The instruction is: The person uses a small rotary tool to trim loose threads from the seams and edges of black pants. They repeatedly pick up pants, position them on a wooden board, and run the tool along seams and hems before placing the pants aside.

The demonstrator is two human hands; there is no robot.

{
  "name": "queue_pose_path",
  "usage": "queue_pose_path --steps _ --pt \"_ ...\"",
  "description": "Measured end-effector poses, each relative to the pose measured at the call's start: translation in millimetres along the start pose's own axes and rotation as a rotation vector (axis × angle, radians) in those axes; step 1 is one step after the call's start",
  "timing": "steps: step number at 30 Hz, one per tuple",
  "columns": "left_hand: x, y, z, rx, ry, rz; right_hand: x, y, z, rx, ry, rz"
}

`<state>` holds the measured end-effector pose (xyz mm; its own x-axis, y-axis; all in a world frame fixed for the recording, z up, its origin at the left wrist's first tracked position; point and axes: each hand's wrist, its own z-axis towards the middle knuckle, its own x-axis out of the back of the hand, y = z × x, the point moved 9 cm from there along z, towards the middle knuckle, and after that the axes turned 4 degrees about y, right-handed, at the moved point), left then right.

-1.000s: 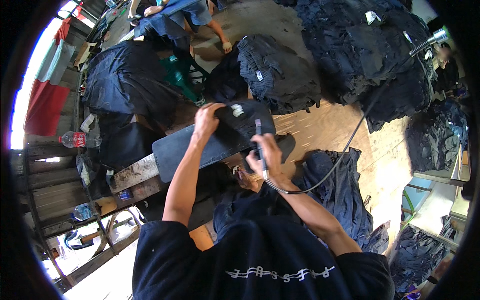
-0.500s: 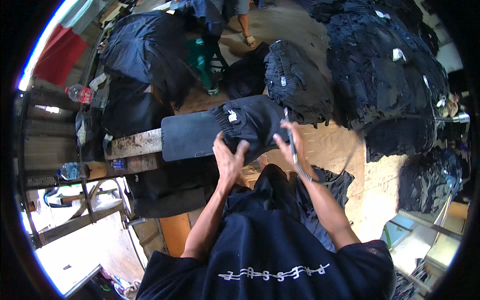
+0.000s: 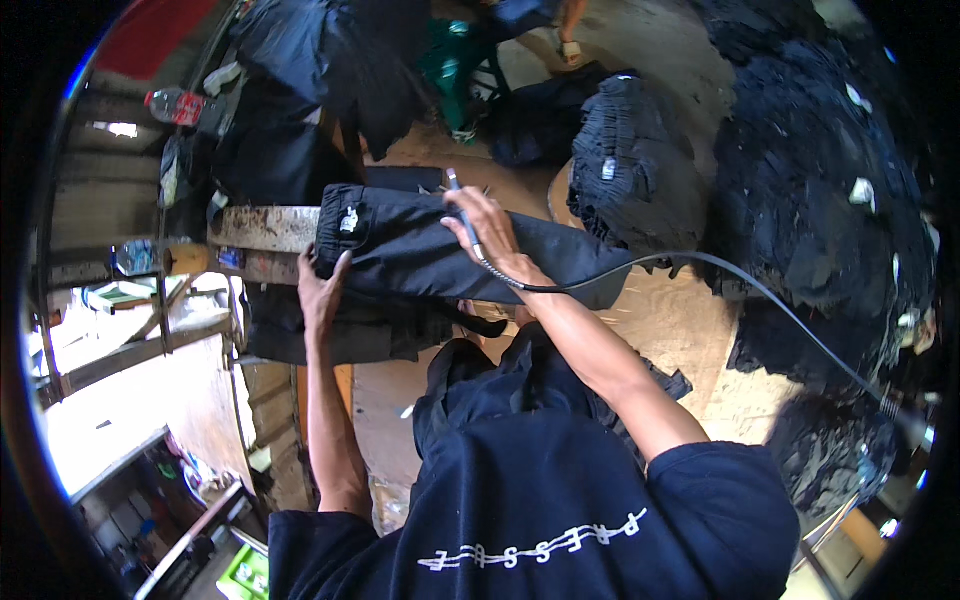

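Black trousers [image 3: 410, 250] with a gathered elastic waistband lie stretched along a narrow raised board, waistband to the left and leg to the right. A small white mark shows near the waistband. My left hand [image 3: 322, 288] grips the waistband's near corner, thumb on top and fingers around the left edge. Over the middle of the trousers, my right hand [image 3: 487, 228] holds a slim pen-shaped tool [image 3: 463, 205], its tip pointing up and away. A flexible cable [image 3: 700, 256] runs from the tool across my right wrist to the far right.
A stack of dark elastic-waist garments [image 3: 630, 160] stands beyond the board's right end. A large heap of dark cloth [image 3: 810, 170] fills the right side. A green stool [image 3: 450, 70] is behind, near another person's foot [image 3: 570, 52]. A plastic bottle [image 3: 178, 106] is at left.
The trousers have been pulled left along the board and now lie flat over it. My left hand has moved left with the waistband, and my right hand has moved left, carrying the tool.
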<state>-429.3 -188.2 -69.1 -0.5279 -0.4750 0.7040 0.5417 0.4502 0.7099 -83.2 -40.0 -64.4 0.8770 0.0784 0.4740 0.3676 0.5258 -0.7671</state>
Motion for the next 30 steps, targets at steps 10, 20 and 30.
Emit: queue_pose_path --steps 10,20,30 --pt "-27 97 -9 -0.351 0.045 0.222 7 20 13 -0.179 0.014 -0.069" --pt "-65 58 20 -0.085 -0.417 -0.05 -6 5 -2 -0.203 -0.002 0.235" --pt "-60 31 21 -0.168 -0.437 -0.216 -121 -74 20 0.295 -0.21 0.346"
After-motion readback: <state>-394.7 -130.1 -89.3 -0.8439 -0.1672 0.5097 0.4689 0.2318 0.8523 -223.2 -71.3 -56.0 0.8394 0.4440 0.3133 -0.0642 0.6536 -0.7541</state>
